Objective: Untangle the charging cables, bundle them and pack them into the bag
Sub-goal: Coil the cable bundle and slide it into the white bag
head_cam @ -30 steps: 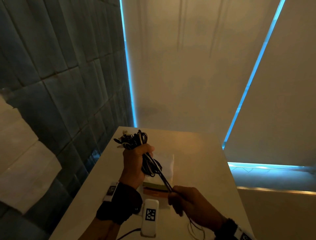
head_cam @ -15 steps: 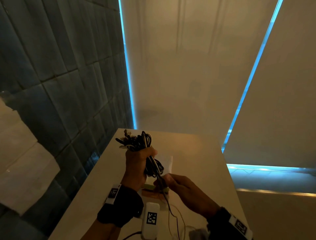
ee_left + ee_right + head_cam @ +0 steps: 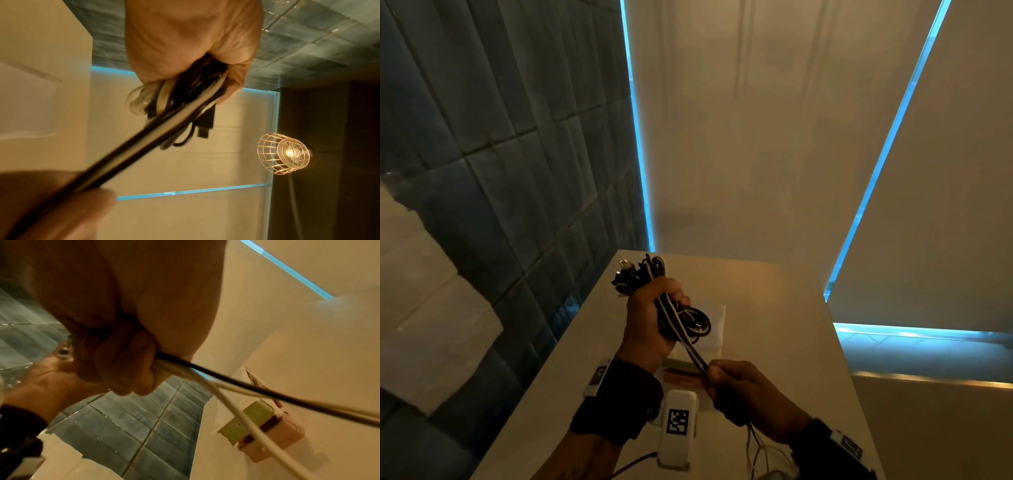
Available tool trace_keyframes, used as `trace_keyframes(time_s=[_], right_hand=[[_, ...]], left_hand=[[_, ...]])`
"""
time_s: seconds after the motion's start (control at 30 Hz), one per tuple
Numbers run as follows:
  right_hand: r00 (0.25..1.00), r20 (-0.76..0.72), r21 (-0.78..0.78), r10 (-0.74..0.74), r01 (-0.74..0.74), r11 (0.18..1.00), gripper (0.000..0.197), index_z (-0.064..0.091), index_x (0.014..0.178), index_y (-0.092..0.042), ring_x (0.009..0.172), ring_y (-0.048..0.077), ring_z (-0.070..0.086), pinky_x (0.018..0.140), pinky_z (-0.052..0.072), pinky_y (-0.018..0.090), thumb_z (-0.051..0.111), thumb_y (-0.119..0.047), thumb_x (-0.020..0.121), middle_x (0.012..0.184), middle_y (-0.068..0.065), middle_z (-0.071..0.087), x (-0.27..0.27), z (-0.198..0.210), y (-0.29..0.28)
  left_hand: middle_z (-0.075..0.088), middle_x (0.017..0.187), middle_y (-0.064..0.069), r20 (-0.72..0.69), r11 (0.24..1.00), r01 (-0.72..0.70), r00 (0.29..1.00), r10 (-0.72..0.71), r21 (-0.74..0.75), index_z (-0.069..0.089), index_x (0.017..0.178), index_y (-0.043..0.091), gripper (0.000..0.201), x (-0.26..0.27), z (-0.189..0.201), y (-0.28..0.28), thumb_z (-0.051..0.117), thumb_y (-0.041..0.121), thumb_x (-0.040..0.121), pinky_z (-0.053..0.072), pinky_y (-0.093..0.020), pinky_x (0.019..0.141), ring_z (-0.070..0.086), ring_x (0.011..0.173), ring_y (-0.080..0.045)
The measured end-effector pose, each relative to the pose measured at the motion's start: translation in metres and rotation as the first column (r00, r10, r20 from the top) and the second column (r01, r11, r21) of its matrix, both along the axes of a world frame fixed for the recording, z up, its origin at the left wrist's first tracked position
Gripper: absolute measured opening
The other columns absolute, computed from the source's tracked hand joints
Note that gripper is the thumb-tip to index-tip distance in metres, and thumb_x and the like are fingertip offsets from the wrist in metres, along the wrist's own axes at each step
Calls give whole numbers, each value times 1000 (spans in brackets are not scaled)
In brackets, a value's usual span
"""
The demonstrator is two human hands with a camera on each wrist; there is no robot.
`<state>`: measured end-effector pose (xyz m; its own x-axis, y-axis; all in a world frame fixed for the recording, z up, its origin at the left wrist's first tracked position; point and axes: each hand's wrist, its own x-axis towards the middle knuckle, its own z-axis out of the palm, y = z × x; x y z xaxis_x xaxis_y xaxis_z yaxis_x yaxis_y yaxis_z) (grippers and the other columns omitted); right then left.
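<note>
I see a pale table (image 3: 774, 308) below both hands. My left hand (image 3: 650, 318) is fisted round the coiled bundle of charging cables (image 3: 685, 322), held above the table. My right hand (image 3: 743, 394) sits nearer me, pinching taut strands (image 3: 697, 356) from that bundle. A clear bag (image 3: 717, 329), I think, lies flat underneath.

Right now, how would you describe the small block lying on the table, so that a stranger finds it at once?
Start at the pale tabletop beside the blue-grey tiled wall. Below the left hand, which grips the black and white cable bundle, lies a small layered block. It alone is striped: green, dark brown and pink.
</note>
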<state>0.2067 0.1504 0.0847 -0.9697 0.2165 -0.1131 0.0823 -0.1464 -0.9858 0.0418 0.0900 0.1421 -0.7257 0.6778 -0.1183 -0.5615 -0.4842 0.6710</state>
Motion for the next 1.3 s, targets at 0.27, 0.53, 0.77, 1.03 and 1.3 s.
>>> trace_keyframes(time_s=[0.27, 0.53, 0.77, 1.03, 1.3], right_hand=[[991, 101, 298, 92, -118, 947, 25, 66, 76, -16, 45, 6, 35, 45, 29, 18, 59, -32, 93, 58, -5, 47, 0, 18, 28], [980, 181, 752, 78, -189, 631, 11, 75, 89, -9, 62, -4, 58, 65, 44, 9, 72, -19, 84, 64, -19, 63, -20, 71, 53], [997, 73, 855, -20, -52, 516, 18, 71, 88, -10, 79, 12, 67, 76, 56, 33, 79, -21, 77, 86, 2, 73, -32, 86, 60], [995, 8, 814, 103, -66, 577, 17, 66, 80, -12, 60, 0, 60, 59, 47, 15, 73, 2, 75, 68, -11, 65, -39, 94, 52], [1000, 0, 843, -16, 9, 538, 14, 70, 79, -16, 67, 6, 62, 66, 51, 21, 81, -22, 73, 71, -5, 68, -48, 107, 79]], left_hand=[[39, 50, 1, -44, 929, 353, 936, -350, 114, 48, 73, 11, 28, 5, -4, -12, 59, 0, 50, 37, -22, 47, 37, 42, -11], [40, 52, 0, -245, 757, 622, 716, -654, -203, 33, 65, 13, 32, 10, -7, -15, 59, 0, 53, 30, -25, 49, 34, 45, -13], [56, 72, -14, -308, 790, 442, 750, -586, -425, 66, 71, 5, 22, 9, 2, -19, 60, 1, 50, 46, -34, 66, 54, 66, -27], [64, 100, -19, -135, 606, 741, 595, -792, -288, 70, 104, 4, 47, 2, 0, -26, 57, 8, 59, 47, -46, 90, 63, 89, -32], [55, 63, -7, -203, 707, 603, 690, -695, -371, 55, 79, 3, 29, 2, -3, -26, 71, 10, 56, 48, -33, 67, 55, 58, -21]])
